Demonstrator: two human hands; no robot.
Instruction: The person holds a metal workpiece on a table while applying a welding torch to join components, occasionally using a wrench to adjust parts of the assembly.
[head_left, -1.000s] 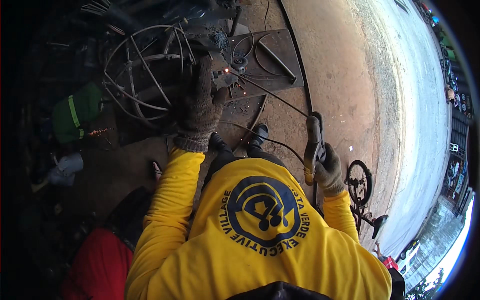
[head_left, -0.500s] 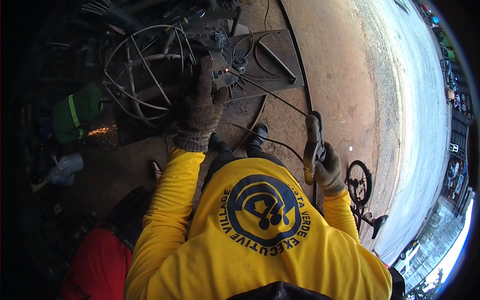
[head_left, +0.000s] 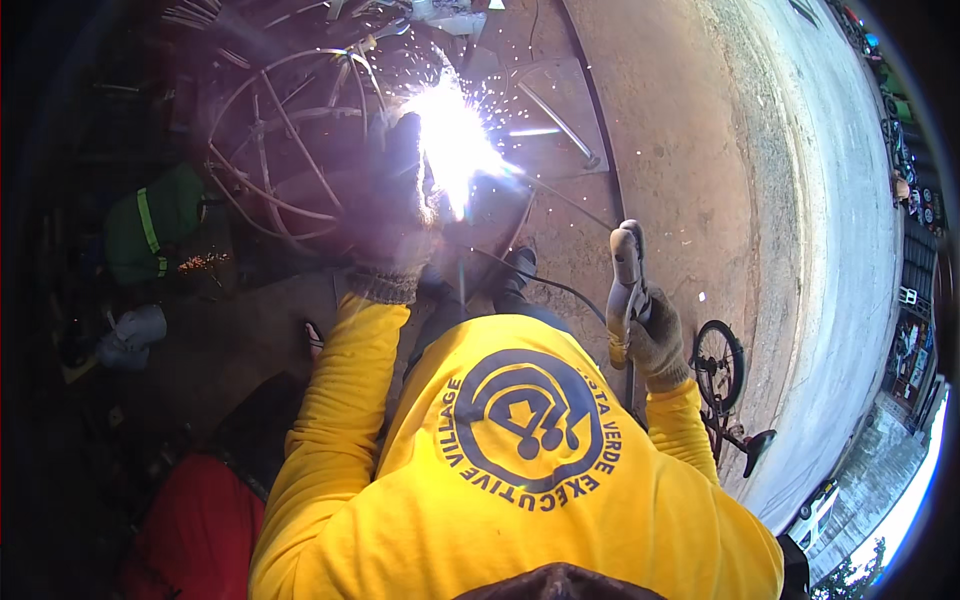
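From the head view, gloved right hand point(head_left: 655, 335) is clamped on the electrode holder point(head_left: 627, 275), gloved left hand point(head_left: 395, 215) spread flat beside the arc point(head_left: 455, 150) at the round wire frame point(head_left: 285, 150); risk: sparks burn that glove.

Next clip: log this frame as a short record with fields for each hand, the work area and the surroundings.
left hand: gloved left hand, raised next to the welding flash
right hand: gloved right hand, gripping the electrode holder
work area: sparks flying over the round wire frame and a flat metal plate
clothing: yellow long-sleeved shirt
surroundings: bicycle on the ground at right; red object at lower left
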